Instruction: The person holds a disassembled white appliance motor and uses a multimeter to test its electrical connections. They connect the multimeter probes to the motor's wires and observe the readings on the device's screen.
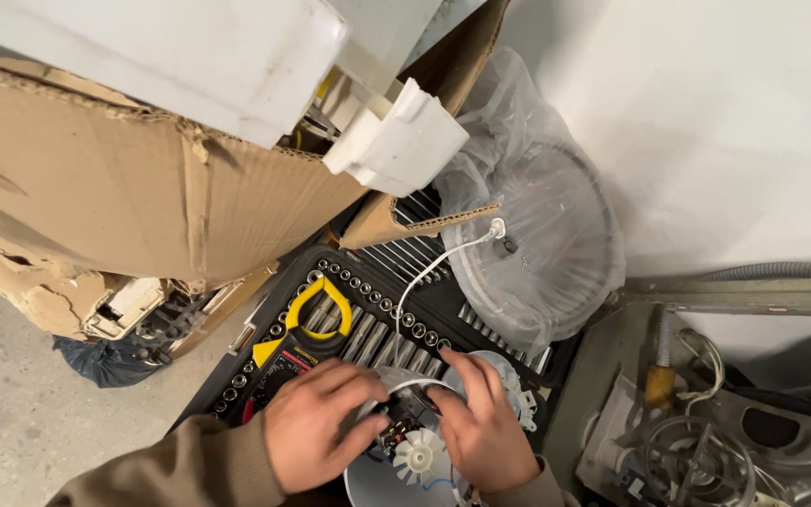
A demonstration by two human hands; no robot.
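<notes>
Basically, we saw both sets of fingers clamped on one thing: the left hand [316,422] curled its fingers [354,387] over the near-left side of a small motor assembly [407,413], and the right hand [482,422] pressed its fingers [469,371] down on the far-right side, thumbs tucked toward the dark middle block. That assembly sat on a round white housing [368,474] at the bottom edge of the view, with a small white fan wheel [420,456] exposed just below the fingertips. We judged the fan blades thin enough to snap if a thumb slid down onto them. A white cable [438,258] ran from the assembly up to a bagged round fan part [542,249]; a hard pull could have dragged on that cable or strained its connection. Blue wire [438,485] showed near the housing rim, pinch risk there too. Everything rested on an open socket set case [368,319], with a yellow-and-black meter [298,352] right beside the left hand, so a slip could have knocked sockets loose or shoved the meter. Above leaned a torn cardboard box [143,188] with white plastic parts [396,141] overhanging; a bump might have tipped them down. Right of us sat a grey metal unit with hoses and wires [706,422].
</notes>
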